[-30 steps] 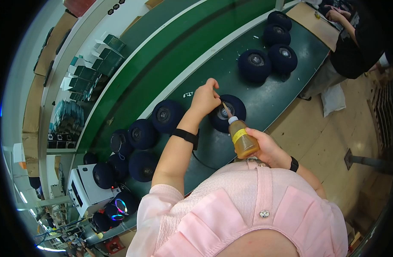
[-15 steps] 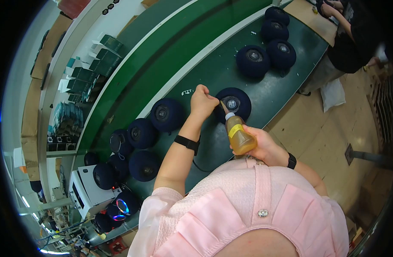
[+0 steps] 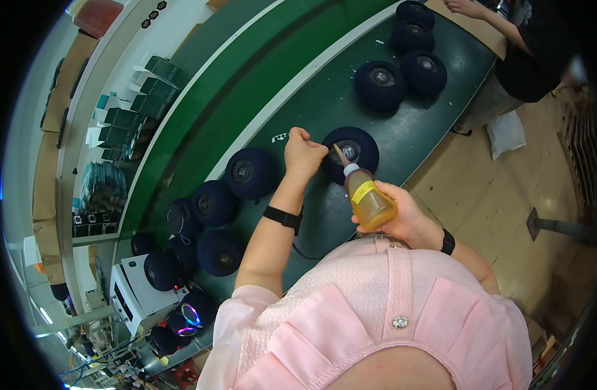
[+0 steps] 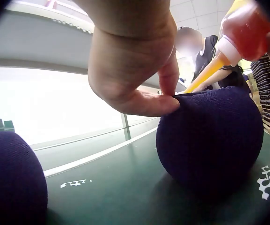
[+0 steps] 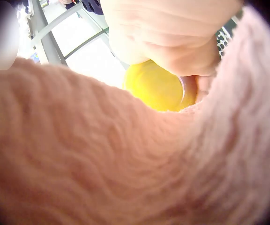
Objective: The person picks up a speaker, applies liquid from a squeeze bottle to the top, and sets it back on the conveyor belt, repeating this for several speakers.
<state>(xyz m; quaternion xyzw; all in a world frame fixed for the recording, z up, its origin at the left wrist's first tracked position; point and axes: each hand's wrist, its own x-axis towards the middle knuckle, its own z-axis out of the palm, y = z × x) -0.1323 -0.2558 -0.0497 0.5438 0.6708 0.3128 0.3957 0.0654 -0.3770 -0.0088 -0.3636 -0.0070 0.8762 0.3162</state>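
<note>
A dark navy, cloth-covered round speaker (image 3: 367, 153) sits on the green bench, its round end with a pale emblem facing up. My left hand (image 3: 304, 156) pinches the cloth edge at the speaker's rim; the left wrist view shows thumb and finger meeting on the fabric (image 4: 210, 136). In my right hand (image 3: 408, 218) is a squeeze bottle (image 3: 376, 207) of amber liquid with a yellow label, gripped round its body. Its long tapered nozzle (image 4: 207, 73) points at the rim close beside my left fingertips. A pink garment covers most of the right wrist view.
Similar speakers stand to the left (image 3: 252, 173) and farther along the bench (image 3: 380, 84). A white machine (image 3: 139, 292) is at lower left, near a speaker with lit rings (image 3: 190, 314). Folded boxes (image 3: 123, 127) line a shelf. Another person (image 3: 506, 49) works at the far end.
The head view has shifted slightly. The speaker has moved a little rightward relative to the others, with the nozzle and my left hand staying near its rim. The far person's arm has moved.
</note>
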